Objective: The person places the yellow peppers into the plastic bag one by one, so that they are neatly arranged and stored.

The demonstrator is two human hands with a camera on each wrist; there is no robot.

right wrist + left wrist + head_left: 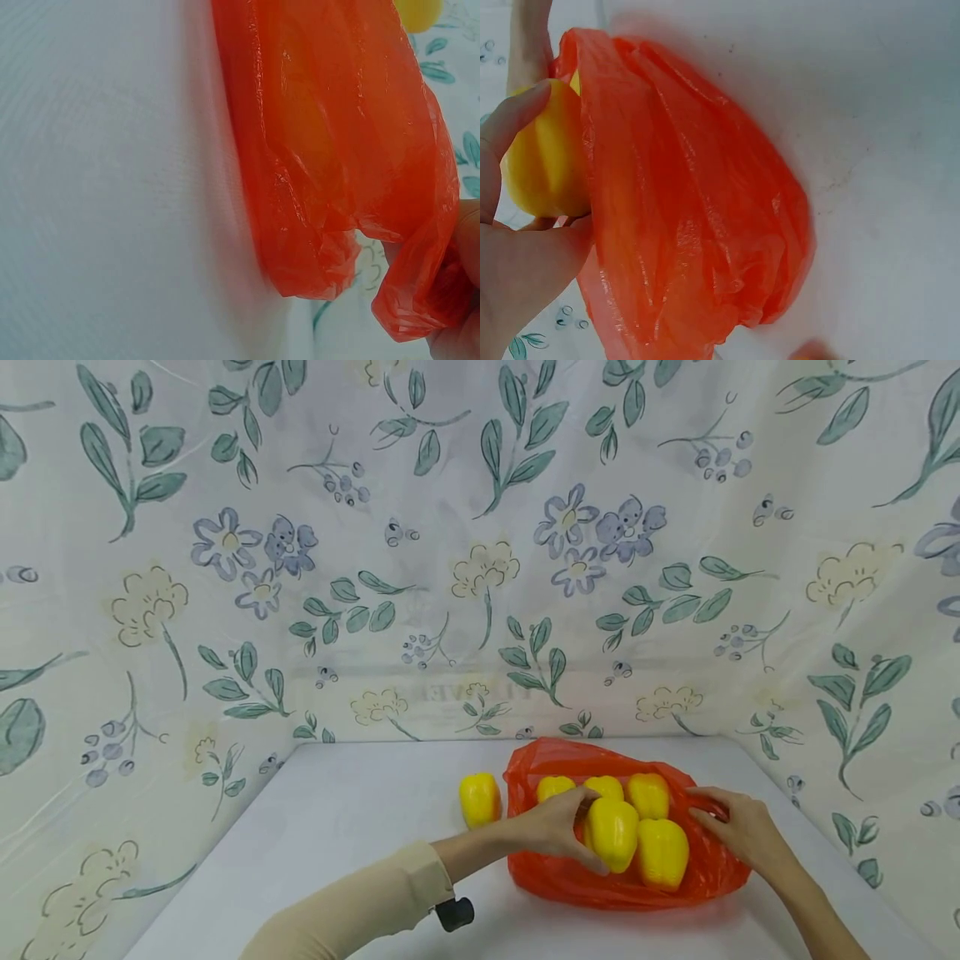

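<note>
My left hand (557, 825) grips a yellow bell pepper (613, 835), thumb and fingers on opposite sides of it, over the mouth of a red plastic bag (592, 893). Several more yellow bell peppers (663, 854) sit inside the bag. In the left wrist view the held pepper (549, 161) is right at the bag's rim. On the bag's right side, my right hand (742, 833) pinches its edge. The right wrist view shows bunched red plastic (412, 307) between those fingers, which are partly out of frame.
One yellow bell pepper (478, 799) stands on the white table (360, 802), just left of the bag. A white sheet (420, 635) printed with flowers and leaves hangs behind the table and along both sides.
</note>
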